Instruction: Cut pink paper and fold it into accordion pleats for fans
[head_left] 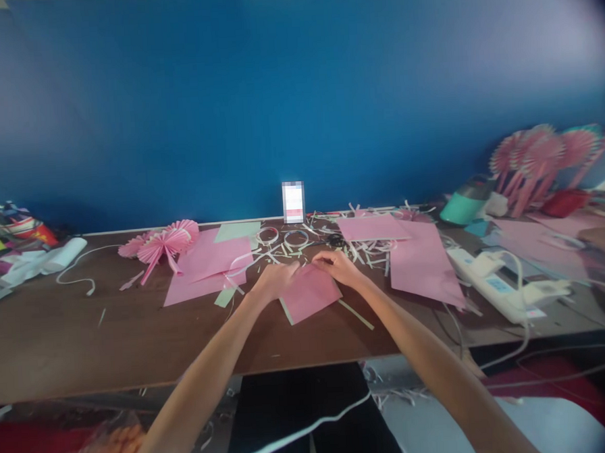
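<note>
A small pink paper sheet [310, 296] lies tilted on the brown table [110, 338] in front of me. My left hand [273, 280] grips its far left edge with the fingers curled over it. My right hand [338, 264] pinches the far right corner of the same sheet. Both arms reach in from the bottom of the view.
Larger pink sheets [420, 261] [208, 265] lie either side, with white paper strips [364, 250] scattered behind. Folded pink fans [161, 244] sit at the left and more fans [542, 153] at the right. A white glue gun [498, 280] with cords lies right. A blue wall [296, 98] stands behind.
</note>
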### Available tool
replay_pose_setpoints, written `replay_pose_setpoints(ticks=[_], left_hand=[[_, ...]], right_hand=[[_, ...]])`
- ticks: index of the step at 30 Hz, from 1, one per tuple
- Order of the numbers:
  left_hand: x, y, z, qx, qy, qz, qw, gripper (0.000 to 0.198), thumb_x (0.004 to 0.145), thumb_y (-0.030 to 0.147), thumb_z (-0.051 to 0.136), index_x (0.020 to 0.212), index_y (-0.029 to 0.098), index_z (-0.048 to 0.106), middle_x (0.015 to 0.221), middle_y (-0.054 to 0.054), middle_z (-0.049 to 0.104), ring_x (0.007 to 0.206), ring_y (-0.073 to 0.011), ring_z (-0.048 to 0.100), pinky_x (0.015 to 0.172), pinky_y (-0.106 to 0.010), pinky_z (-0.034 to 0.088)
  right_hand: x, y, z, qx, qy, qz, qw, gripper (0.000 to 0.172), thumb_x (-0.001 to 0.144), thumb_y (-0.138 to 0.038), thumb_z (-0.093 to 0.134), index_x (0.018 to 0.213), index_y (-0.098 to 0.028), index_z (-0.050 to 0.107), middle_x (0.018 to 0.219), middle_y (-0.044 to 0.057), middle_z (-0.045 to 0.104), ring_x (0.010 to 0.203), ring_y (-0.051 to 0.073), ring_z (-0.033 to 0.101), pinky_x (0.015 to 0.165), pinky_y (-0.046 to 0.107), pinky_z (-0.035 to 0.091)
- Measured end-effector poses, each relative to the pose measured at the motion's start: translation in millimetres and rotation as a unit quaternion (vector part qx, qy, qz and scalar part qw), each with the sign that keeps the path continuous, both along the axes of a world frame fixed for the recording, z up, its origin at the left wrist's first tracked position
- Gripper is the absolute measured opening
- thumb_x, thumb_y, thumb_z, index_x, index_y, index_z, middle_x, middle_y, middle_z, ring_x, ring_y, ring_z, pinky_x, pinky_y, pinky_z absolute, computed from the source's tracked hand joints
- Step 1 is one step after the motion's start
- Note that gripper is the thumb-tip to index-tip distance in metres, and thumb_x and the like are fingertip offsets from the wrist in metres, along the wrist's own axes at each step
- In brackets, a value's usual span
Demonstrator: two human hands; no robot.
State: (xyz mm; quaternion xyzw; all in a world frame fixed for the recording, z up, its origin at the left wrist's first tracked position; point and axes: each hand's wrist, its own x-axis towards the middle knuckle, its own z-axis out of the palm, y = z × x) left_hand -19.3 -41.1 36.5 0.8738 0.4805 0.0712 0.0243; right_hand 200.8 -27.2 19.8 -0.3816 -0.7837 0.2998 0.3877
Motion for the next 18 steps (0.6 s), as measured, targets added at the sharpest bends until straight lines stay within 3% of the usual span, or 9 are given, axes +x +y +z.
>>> replay_pose_setpoints(ticks=[10, 18], left_hand=[[-15, 9, 0.7, -0.022, -0.094, -0.066, 0.993, 0.030, 0.093, 0.035, 0.031, 0.090, 0.022, 0.058, 0.087, -0.002, 0.064, 0.080, -0.0177, 0.059, 0.071, -0.026, 0.039], [-17, 11, 3.5, -0.057, -0.153, -0.112, 0.980, 0.030, 0.090, 0.031, 0.037, 0.095, 0.018, 0.063, 0.094, -0.006, 0.064, 0.088, -0.0179, 0.056, 0.080, -0.028, 0.041]], right_hand=[[4, 3, -2.5, 0.006, 0.011, -0.023, 1.000, 0.027, 0.083, -0.040, 0.051, 0.083, -0.018, 0.066, 0.080, 0.003, 0.067, 0.073, 0.016, 0.058, 0.065, 0.027, 0.043], [7, 4, -3.4, 0.001, 0.008, -0.025, 1.000, 0.026, 0.082, -0.039, 0.052, 0.082, -0.019, 0.068, 0.083, 0.004, 0.069, 0.076, 0.018, 0.060, 0.067, 0.029, 0.045]])
